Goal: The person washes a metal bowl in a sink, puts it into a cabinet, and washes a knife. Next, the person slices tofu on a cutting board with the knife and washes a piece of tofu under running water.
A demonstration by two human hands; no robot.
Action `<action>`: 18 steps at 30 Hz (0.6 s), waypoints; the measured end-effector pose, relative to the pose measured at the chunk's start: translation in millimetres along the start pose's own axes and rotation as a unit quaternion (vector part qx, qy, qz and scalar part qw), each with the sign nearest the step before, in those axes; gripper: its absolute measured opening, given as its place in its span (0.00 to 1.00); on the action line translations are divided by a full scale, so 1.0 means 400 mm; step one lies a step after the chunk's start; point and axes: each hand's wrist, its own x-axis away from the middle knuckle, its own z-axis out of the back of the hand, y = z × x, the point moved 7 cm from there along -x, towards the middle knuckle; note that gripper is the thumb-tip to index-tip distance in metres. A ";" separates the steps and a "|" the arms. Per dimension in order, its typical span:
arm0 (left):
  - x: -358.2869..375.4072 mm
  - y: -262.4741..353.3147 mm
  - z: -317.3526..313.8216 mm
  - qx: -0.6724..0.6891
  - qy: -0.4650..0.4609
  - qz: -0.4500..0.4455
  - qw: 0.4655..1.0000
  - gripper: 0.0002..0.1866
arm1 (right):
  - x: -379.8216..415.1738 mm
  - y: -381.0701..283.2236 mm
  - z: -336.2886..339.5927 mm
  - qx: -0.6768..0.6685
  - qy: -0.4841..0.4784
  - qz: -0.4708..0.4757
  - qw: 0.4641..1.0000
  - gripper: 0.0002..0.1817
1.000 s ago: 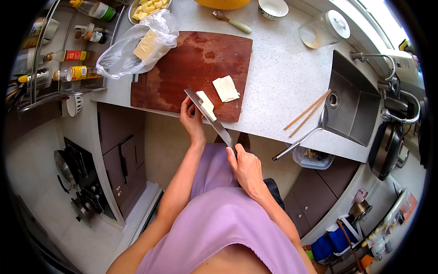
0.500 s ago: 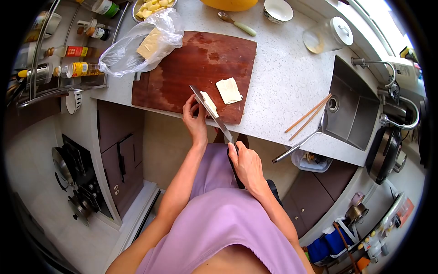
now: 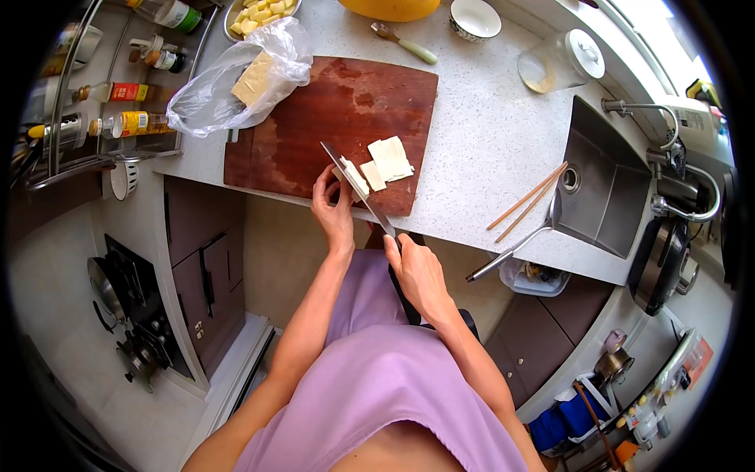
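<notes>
My right hand (image 3: 421,271) is wrapped around the handle of a kitchen knife (image 3: 377,212), whose blade slants up and left over the wooden cutting board (image 3: 354,102). At the board's near edge, my left hand (image 3: 333,216) grips a pale piece of tofu (image 3: 355,179) against the blade; its fingers partly hide the piece. Just right of the blade lie flat tofu slices (image 3: 391,160), one overlapping or touching another. A larger tofu block (image 3: 252,79) sits in a clear plastic bag (image 3: 206,104) on the board's far left corner.
Behind the board are a bowl of yellow chunks (image 3: 259,14), a spoon (image 3: 405,43), a small white bowl (image 3: 475,19) and a glass jar (image 3: 550,67). Chopsticks (image 3: 527,201) and a long-handled utensil (image 3: 511,253) lie beside the sink (image 3: 613,197). Bottles (image 3: 134,123) fill the left rack.
A tofu slice has come away from the piece at the blade and now lies against the slice on the right. Both hands and the knife have shifted slightly left.
</notes>
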 end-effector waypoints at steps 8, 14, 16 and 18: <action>0.000 0.005 0.006 -0.028 -0.008 -0.018 0.999 0.17 | -0.061 0.051 -0.039 -0.015 0.011 0.013 1.000 0.24; 0.013 0.037 -0.005 0.008 -0.018 0.033 0.999 0.16 | -0.018 0.051 0.015 -0.104 0.020 -0.010 0.994 0.22; 0.007 0.026 -0.006 -0.006 -0.025 0.018 1.000 0.19 | 0.000 0.040 0.018 -0.092 0.022 0.004 0.996 0.22; 0.006 0.017 -0.003 -0.010 -0.026 0.024 0.999 0.19 | 0.008 0.033 0.009 -0.057 0.023 0.027 0.998 0.22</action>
